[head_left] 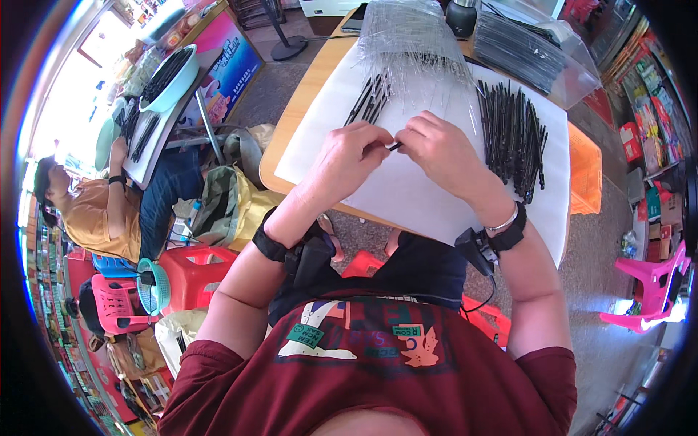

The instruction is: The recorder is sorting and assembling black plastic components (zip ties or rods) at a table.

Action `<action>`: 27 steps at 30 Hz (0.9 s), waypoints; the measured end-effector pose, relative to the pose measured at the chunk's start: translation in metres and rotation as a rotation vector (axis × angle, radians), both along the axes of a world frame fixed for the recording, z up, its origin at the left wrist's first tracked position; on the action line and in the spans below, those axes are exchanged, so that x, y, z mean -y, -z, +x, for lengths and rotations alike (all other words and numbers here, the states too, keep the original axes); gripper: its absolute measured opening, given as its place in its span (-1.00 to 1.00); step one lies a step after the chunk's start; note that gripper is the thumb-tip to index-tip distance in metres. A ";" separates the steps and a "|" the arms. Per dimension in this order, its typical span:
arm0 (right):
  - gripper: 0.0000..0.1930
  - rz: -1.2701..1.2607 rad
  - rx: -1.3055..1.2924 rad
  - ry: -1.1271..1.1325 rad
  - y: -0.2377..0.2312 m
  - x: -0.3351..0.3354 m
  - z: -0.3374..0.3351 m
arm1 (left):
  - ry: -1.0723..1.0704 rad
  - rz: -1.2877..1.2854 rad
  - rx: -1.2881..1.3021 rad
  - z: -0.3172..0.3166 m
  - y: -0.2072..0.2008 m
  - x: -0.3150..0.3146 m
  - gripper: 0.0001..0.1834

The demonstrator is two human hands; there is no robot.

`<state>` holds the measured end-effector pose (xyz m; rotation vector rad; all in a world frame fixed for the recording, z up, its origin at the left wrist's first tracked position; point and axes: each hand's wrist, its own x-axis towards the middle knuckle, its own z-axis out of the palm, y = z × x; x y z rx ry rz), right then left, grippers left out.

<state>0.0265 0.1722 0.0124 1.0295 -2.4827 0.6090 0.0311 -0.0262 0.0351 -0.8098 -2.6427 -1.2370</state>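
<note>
Over the white sheet on the table, my left hand and my right hand meet with fingertips pinched together. Between them shows the short end of a thin black piece; most of it is hidden by my fingers, so its kind cannot be told. Just beyond my left hand lie several thin black sticks. A large bundle of similar black sticks is spread to the right of my right hand. Past both hands rests a heap of thin clear plastic strips, some trailing toward me.
A clear plastic box holding dark strips stands at the far right, near a dark bottle. An orange crate sits beside the table. At left, another person works at a table with a pale basin of black sticks.
</note>
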 end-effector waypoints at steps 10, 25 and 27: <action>-0.82 -0.611 0.543 0.427 -0.013 -0.008 -0.005 | -0.127 0.275 0.122 0.002 0.013 -0.024 -0.81; -0.78 -0.050 0.089 0.268 -0.007 -0.008 0.000 | -0.195 0.875 0.633 -0.027 0.043 -0.029 -0.76; -0.84 -0.016 0.055 0.371 -0.001 -0.018 -0.009 | -0.211 0.930 0.608 -0.026 0.047 -0.028 -0.72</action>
